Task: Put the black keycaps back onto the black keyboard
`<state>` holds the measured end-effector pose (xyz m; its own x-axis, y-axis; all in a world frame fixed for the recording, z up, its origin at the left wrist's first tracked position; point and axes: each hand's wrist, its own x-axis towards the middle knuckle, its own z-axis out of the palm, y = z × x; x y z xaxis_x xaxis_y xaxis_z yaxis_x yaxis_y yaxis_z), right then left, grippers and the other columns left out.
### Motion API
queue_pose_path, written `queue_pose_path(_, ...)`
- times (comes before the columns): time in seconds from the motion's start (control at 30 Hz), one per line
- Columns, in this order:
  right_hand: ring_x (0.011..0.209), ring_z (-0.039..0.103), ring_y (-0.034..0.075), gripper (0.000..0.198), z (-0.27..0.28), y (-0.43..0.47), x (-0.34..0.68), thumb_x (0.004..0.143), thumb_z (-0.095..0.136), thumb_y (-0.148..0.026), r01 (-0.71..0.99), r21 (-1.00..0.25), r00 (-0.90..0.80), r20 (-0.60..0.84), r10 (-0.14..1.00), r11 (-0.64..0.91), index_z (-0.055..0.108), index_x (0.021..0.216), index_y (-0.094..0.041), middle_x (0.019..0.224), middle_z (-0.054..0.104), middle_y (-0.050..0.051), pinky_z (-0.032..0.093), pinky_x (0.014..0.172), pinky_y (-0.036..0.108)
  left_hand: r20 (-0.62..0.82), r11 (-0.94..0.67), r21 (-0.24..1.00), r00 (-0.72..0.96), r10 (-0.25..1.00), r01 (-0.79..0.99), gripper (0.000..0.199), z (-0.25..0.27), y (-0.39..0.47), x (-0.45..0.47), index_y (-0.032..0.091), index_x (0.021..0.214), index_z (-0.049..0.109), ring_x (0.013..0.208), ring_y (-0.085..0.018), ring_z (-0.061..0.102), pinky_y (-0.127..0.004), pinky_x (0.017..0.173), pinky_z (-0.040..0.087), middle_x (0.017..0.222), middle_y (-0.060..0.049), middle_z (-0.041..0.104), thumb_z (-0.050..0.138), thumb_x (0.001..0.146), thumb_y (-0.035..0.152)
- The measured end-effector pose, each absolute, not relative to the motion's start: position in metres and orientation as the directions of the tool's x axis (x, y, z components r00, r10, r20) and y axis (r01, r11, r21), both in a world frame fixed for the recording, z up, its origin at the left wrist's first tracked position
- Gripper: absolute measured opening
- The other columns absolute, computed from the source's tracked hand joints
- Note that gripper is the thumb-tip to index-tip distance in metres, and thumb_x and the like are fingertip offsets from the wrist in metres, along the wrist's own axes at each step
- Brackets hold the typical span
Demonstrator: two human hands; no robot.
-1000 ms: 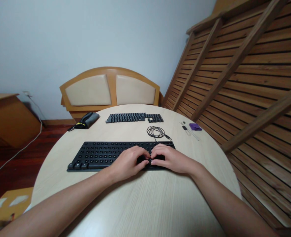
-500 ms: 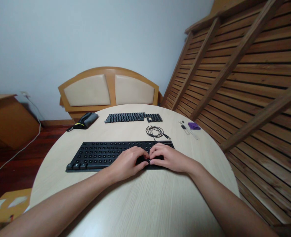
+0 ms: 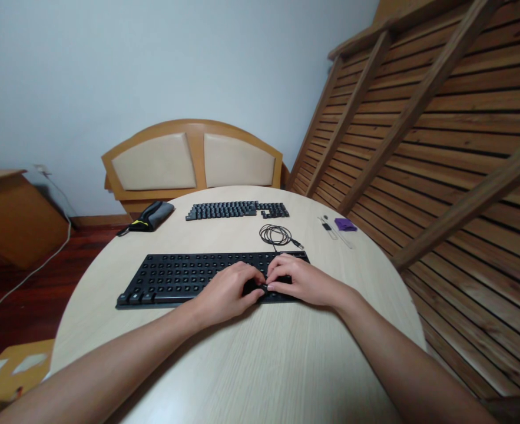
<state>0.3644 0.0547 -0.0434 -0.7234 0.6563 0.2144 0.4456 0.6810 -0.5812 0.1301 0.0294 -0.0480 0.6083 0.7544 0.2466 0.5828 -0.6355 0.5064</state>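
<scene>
A black keyboard [image 3: 171,274] lies across the table before me, its switches mostly bare. A few keycaps [image 3: 136,298] and the long space bar sit along its near row. Over its right part, my left hand [image 3: 233,288] and my right hand [image 3: 301,280] meet with bent, closed fingers. Their thumbs and fingertips pinch a small dark keycap [image 3: 264,287], mostly covered by the fingers. Behind the keyboard, loose black keycaps [image 3: 224,210] stand in rows in keyboard order, with a small gap in the right block.
A coiled black cable [image 3: 277,235] lies behind the keyboard. To the right are a wire tool [image 3: 327,227] and a folded purple cloth [image 3: 345,224]. A dark grey pouch [image 3: 156,216] rests at the back left of the round table [image 3: 242,371]. Wooden slats [image 3: 440,176] lean at the right.
The view has shifted very slightly. Both hands stay in place over the keyboard's right part, with only tiny finger movement.
</scene>
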Motion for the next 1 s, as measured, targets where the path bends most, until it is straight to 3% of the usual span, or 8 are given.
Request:
queue_pose_path(0.47, 0.095, 0.063, 0.019, 0.008, -0.0391, 0.0576, 0.3689, 0.091, 0.069, -0.027, 0.447, -0.559, -0.725, 0.231, 0.649, 0.699, 0.074, 0.094, -0.021, 0.096, 0.069, 0.004, 0.047, 0.088, 0.034, 0.272, -0.656, 0.565, 0.637, 0.721, 0.501, 0.023, -0.0481, 0.0314, 0.1296, 0.023, 0.114, 0.070, 0.105, -0.021, 0.061, -0.037, 0.096, 0.047, 0.108, -0.003, 0.071, 0.058, 0.096, 0.019)
queue_pose_path(0.67, 0.095, 0.063, 0.020, 0.008, -0.0365, 0.0562, 0.3688, 0.091, 0.069, -0.025, 0.452, -0.554, -0.727, 0.225, 0.648, 0.699, 0.073, 0.095, -0.021, 0.096, 0.070, 0.004, 0.048, 0.089, 0.036, 0.256, -0.593, 0.626, 0.586, 0.769, 0.506, 0.019, -0.0490, 0.0332, 0.1295, 0.022, 0.109, 0.070, 0.101, -0.021, 0.063, -0.036, 0.093, 0.050, 0.106, -0.003, 0.073, 0.062, 0.092, 0.019)
queue_pose_path(1.0, 0.095, 0.063, 0.020, 0.009, -0.0363, 0.0562, 0.3688, 0.090, 0.069, -0.027, 0.449, -0.570, -0.722, 0.222, 0.655, 0.688, 0.074, 0.095, -0.021, 0.097, 0.071, 0.004, 0.048, 0.088, 0.037, 0.251, -0.605, 0.582, 0.587, 0.770, 0.544, 0.015, -0.0492, 0.0305, 0.1296, 0.023, 0.103, 0.070, 0.097, -0.022, 0.063, -0.036, 0.088, 0.050, 0.100, -0.003, 0.072, 0.065, 0.089, 0.023)
